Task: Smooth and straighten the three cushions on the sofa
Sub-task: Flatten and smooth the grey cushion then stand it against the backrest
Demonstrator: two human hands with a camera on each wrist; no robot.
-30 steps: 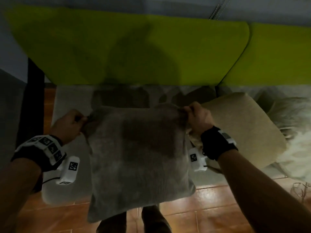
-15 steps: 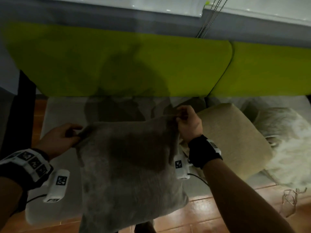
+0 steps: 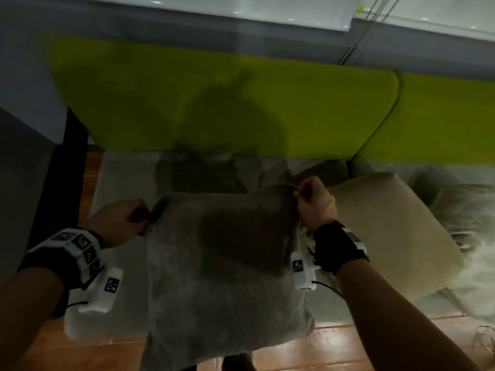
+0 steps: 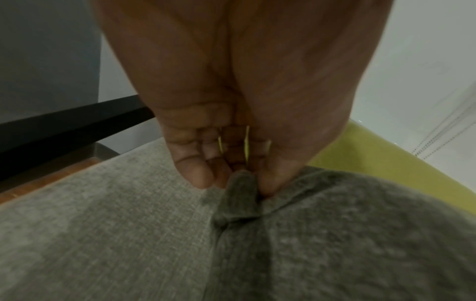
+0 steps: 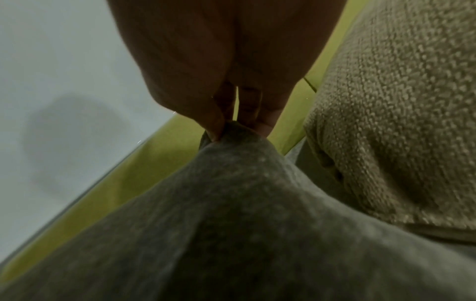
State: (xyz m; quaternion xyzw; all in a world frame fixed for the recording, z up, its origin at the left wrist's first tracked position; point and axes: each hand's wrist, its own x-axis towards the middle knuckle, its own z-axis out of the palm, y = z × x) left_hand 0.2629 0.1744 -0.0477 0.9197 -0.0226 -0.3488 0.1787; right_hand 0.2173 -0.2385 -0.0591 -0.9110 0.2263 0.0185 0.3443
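Hanging grey cushion [image 3: 225,266] — seemingly plump, corners pinched, both hands

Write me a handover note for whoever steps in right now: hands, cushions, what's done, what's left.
Left hand: pinches the grey cushion at its top left corner.
Right hand: pinches its top right corner.
Grey cushion hangs from both corners in front of the sofa seat, lower edge over the floor.
Beige cushion lies tilted on the seat to the right; a pale shaggy cushion lies beyond it.
Done: none set straight against the green backrest.
Left: place the grey cushion, then smooth and straighten the other two.
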